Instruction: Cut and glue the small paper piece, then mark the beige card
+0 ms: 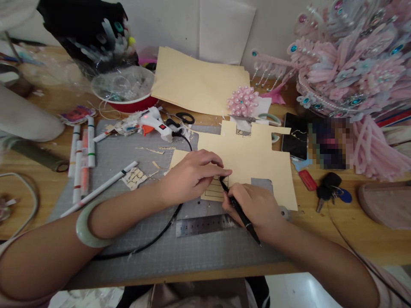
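Observation:
My right hand (253,205) grips a black pen (241,212), its tip on a small piece of cream paper (212,191). Dark lines in a brick-like pattern are drawn on this piece. Over its upper edge, my left hand (197,173) lies with fingers stretched out, touching the paper and holding nothing. The hands hide part of the drawing. Behind them spreads a larger cream paper (257,156) with notches cut out of its edges. A metal ruler (199,226) rests on the grey cutting mat (224,259), just below the hands.
A white glue gun (157,124) lies behind my left hand, its black cable crossing the mat. Several markers (91,141) are at the left. Scissors (184,117), cream sheets (199,81) and a pearl flower (243,101) lie at the back. Keys (327,188) sit at the right.

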`<state>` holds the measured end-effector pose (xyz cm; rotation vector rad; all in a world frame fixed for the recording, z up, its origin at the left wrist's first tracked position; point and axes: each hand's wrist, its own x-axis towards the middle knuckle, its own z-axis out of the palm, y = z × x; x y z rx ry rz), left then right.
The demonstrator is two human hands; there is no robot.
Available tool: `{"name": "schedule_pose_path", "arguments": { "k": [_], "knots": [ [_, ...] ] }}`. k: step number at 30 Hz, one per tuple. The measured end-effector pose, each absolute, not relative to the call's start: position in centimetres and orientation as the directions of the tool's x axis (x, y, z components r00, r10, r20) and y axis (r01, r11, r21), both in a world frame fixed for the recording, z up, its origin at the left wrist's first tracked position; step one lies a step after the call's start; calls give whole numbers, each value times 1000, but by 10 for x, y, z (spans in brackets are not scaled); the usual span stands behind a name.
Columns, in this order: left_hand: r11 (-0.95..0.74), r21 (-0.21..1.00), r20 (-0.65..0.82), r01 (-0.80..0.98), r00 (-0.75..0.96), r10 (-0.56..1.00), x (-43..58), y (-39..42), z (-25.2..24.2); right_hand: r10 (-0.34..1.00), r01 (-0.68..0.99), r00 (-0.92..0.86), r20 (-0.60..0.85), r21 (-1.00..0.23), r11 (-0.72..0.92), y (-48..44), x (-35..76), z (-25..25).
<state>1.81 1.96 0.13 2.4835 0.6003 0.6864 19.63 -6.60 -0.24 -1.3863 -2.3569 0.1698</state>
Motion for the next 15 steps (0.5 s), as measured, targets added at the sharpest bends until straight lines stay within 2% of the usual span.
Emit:
{"name": "schedule_pose_path", "arguments": {
  "k": [7,9,11,15],
  "knots": [
    [-786,557,361,270,773,521,18,19,0,885,839,-390,254,-299,455,-67,199,-4],
    [-787,556,366,266,772,519,18,19,-1,898,837,-364,247,-335,432,-66,201,-1],
    [-791,553,376,262,768,518,18,19,-1,930,830,-311,198,-420,367,-63,203,2],
    [-793,547,378,268,766,520,18,19,0,995,736,-86,51,-669,98,-56,210,2]
  ]
}}
